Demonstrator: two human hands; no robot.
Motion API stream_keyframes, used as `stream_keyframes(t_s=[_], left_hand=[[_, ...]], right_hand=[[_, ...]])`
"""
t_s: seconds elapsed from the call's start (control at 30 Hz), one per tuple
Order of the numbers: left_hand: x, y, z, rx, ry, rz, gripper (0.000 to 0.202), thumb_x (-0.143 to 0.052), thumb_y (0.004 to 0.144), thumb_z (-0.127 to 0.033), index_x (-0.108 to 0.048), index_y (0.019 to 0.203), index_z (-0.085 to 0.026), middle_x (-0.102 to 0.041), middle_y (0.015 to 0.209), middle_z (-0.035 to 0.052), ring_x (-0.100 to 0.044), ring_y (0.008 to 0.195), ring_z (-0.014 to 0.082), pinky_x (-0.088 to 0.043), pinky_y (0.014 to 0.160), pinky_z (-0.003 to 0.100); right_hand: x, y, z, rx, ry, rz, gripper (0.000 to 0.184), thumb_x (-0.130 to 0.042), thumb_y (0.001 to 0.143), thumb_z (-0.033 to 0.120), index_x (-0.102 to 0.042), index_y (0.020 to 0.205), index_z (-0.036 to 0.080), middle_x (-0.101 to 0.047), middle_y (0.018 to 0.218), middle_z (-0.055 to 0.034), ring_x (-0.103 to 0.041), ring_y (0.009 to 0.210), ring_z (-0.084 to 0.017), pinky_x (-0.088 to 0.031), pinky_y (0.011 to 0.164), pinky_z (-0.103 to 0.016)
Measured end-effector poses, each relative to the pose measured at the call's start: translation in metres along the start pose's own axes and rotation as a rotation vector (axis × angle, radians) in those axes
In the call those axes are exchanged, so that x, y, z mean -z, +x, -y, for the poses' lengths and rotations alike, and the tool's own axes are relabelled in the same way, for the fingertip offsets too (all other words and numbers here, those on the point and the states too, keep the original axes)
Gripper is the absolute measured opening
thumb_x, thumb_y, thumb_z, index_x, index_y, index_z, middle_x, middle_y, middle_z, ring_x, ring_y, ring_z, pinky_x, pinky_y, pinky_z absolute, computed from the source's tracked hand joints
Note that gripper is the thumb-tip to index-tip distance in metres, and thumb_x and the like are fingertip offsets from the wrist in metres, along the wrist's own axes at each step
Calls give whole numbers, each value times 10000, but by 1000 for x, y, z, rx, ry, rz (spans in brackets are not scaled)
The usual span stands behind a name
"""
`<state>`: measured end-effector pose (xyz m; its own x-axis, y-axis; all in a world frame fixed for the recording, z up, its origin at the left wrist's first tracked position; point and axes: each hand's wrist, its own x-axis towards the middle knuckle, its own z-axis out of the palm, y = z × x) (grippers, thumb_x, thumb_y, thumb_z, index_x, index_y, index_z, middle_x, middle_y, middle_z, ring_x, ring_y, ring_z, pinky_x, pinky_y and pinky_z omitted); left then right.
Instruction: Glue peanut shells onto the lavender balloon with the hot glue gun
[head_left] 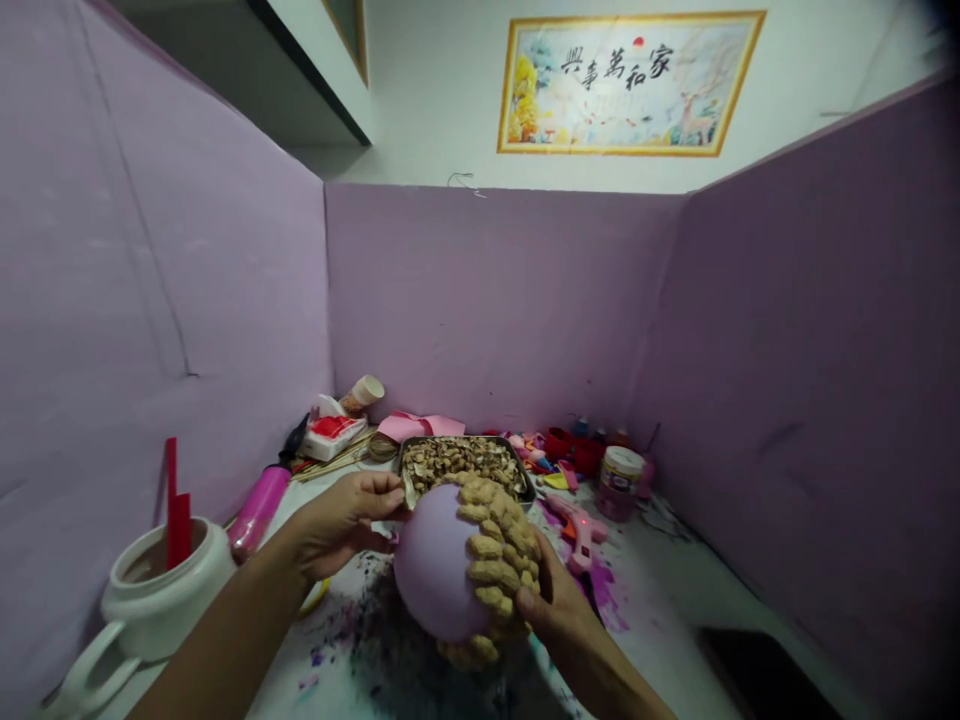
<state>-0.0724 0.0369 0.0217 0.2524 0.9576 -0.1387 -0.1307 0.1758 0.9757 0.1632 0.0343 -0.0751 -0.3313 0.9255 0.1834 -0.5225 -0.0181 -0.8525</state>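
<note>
A pale purple balloon (433, 565) is held up over the table, its right side and underside covered in rows of peanut shells (495, 548). My right hand (559, 600) grips it from the right, the thumb lying on the shells and the other fingers hidden behind. At the balloon's left edge is my left hand (352, 520), its fingers bent and the tips against or just behind the balloon. Right behind the balloon stands a dark-rimmed tray (529, 492) full of loose peanut shells (457, 458).
On the right lie a pink glue gun (579, 530), a lidded jar (621, 480) and a dark flat object (761, 672). To the left are a white pitcher (169, 590) holding red sticks and a magenta pump (259, 510). Purple panels (495, 300) enclose the stained table.
</note>
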Motion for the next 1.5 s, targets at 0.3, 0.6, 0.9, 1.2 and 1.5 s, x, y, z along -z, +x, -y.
stream_keyframes(t_s=[0.3, 0.6, 0.9, 1.2, 1.5], left_hand=[[-7, -4, 10, 51, 239, 92, 223, -692, 640, -321, -588, 741, -153, -546, 752, -1, -477, 688, 114, -400, 706, 282], [-13, -13, -3, -25, 573, 150, 195, -594, 665, -317, -593, 772, -154, -556, 737, -3, -464, 721, 140, -353, 686, 266], [-13, -11, 0, -64, 710, 88, 227, -558, 667, -358, -576, 776, -160, -525, 737, -2, -456, 726, 156, -365, 691, 289], [-2, -7, -5, 9, 489, 20, 262, -633, 647, -395, -519, 724, -173, -547, 747, 10, -545, 768, 184, -415, 750, 344], [-7, -9, -5, 30, 460, 37, 261, -646, 647, -399, -525, 711, -177, -556, 722, 3, -562, 774, 191, -410, 747, 341]], right_hand=[[13, -9, -11, 40, -93, -156, 1285, -843, 353, 502, -132, 1392, 244, -481, 1329, -160, -506, 1162, -326, -399, 956, -461], [14, -11, -11, 76, -242, -117, 1222, -771, 383, 619, -194, 1388, 230, -505, 1308, -159, -473, 1190, -331, -408, 948, -448], [20, -12, -5, 29, -129, -91, 1124, -800, 442, 539, -218, 1356, 241, -304, 1441, -136, -365, 1274, -289, -333, 1020, -408], [13, -15, 10, -43, -268, -160, 1012, -843, 458, 385, -324, 1320, 280, -285, 1444, -128, -365, 1264, -295, -431, 920, -414], [9, -15, 8, 1, -323, -141, 993, -835, 445, 416, -375, 1310, 253, -489, 1320, -119, -466, 1181, -337, -430, 912, -462]])
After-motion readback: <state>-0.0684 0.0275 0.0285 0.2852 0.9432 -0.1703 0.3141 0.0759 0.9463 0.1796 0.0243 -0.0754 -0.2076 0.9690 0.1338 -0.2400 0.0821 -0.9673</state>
